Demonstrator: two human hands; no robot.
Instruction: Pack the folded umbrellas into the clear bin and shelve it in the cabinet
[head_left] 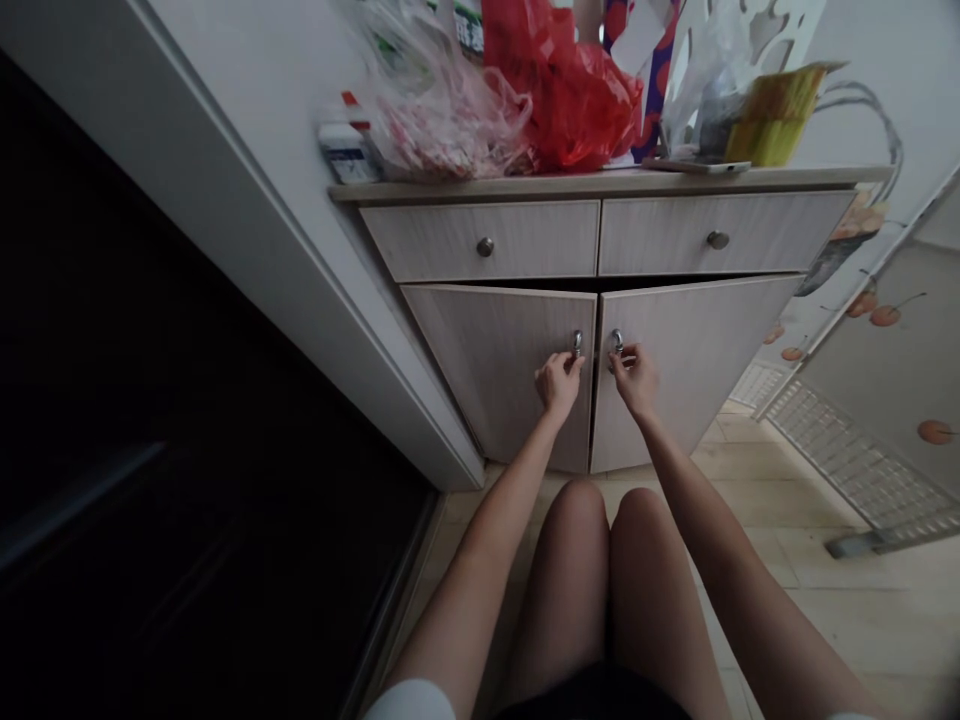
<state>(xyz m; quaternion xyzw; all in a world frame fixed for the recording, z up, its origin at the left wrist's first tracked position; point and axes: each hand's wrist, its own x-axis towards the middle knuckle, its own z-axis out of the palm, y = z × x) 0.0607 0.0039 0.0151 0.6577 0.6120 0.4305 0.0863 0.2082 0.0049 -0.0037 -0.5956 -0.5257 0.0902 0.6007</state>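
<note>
Where the hands are: while the pale wood-grained cabinet [525, 189] faces the person, the bare left hand [559, 382] and bare right hand [636, 380] stand near each other at its 2 lower doors.
Left fingers: thumb and fingertips together, pinching the lower end of the slim silver metal left handle [577, 341].
Right fingers: bent, thumb and forefinger pinching the lower end of the matching silver metal right handle [617, 339].
Why so: handles this slim probably suit a fingertip pinch better than a full fist; their place at the doors' upper inner corners brings the hands close.
Doors: the flat rectangular left door [487, 350] and right door [697, 350] look plain and streaked, slightly ajar, a dark gap along their upper edges.
Cabinet top: white plastic bottle with a dark label [349, 155] at the left corner; clear plastic bag with pinkish contents [450, 130] beside it; crumpled red plastic bag [577, 110] near the middle; yellow box-like container [776, 115] towards the right corner.
Why there: the top likely serves as a handy shelf.
</note>
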